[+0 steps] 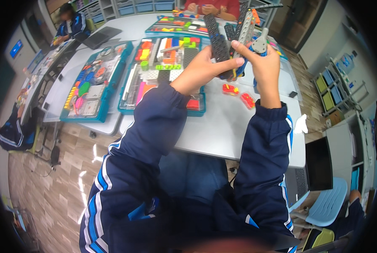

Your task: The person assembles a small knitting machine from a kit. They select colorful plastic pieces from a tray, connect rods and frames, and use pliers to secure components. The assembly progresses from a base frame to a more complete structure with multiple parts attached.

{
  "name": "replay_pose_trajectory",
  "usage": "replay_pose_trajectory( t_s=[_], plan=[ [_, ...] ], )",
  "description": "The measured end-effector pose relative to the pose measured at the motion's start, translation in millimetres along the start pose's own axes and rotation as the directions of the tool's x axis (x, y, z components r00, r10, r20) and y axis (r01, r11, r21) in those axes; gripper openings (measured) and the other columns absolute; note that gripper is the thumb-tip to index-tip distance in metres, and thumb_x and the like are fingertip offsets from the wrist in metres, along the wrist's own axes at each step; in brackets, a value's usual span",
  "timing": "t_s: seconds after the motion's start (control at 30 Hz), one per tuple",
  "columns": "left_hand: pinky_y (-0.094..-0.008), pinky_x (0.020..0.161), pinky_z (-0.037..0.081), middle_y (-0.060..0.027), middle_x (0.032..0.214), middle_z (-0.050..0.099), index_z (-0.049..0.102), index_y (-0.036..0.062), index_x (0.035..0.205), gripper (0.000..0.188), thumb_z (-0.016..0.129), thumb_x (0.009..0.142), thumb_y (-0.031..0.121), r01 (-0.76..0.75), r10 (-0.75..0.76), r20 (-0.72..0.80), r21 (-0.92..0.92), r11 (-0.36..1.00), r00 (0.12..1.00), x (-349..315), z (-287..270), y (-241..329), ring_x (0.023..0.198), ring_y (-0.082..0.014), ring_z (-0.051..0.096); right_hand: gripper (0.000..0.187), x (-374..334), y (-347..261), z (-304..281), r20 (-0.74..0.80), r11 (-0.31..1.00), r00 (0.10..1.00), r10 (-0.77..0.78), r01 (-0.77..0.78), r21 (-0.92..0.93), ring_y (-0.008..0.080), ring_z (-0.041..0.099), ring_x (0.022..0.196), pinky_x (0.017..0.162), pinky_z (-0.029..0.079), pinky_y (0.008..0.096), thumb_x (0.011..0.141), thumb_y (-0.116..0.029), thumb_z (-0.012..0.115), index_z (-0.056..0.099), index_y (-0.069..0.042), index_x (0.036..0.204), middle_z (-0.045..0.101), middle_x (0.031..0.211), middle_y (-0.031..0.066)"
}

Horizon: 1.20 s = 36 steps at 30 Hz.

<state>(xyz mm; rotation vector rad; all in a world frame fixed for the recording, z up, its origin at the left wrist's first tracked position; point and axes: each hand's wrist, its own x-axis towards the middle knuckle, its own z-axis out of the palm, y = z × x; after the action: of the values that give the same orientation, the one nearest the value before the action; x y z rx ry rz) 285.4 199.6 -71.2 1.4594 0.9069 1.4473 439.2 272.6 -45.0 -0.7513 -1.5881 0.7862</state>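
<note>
- Being gripped by both hands, a built model (217, 41) of black, grey, white and blue parts is held above the far part of the desk (209, 133), to the right of the middle box.
- By the left hand (200, 67), the model's lower left part is grasped; the thumb is laid across the front, and the other fingers are largely hidden behind the parts.
- By the right hand (263, 63), the right side is grasped, next to a pale grey piece (260, 43); the thumb is pointed up and leftward, and the grip behind is partly hidden.
- On the desk, below the model, two small containers are seen: one (230, 89) with red and yellow pieces, one (247, 100) with mostly red pieces.
- To the left, a teal middle box (203, 103) is filled with bricks and beams in many colours; farther left, a teal left box (107, 101) is filled with wheels, round pieces and grey blocks.
- Beyond the left box, a dark laptop (100, 37) is placed.
- At the far side, a person in red (223, 12) is seen, hands held together near the desk's edge.
</note>
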Motion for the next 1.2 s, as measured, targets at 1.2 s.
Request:
replay_pose_trajectory(
  t_s=[1.2],
  plan=[
    [-0.0238, 0.073, 0.053, -0.0047, 0.102, 0.066, 0.061, 0.0066, 0.112, 0.038, 0.073, 0.083, 0.027, 0.036, -0.077, -0.099, -0.362, 0.931, 0.992, -2.5, -12.2, -54.4, 0.092, -0.0161, 0.068, 0.032, -28.6, 67.3, -26.5, 0.349, 0.782, 0.901, 0.257, -0.406, 0.473, 0.0066, 0.044, 0.051, 0.042, 0.033, 0.0214, 0.092, -0.032, 0.064, 0.057, -0.001, 0.1, 0.053, 0.072, 0.0016]
  ],
)
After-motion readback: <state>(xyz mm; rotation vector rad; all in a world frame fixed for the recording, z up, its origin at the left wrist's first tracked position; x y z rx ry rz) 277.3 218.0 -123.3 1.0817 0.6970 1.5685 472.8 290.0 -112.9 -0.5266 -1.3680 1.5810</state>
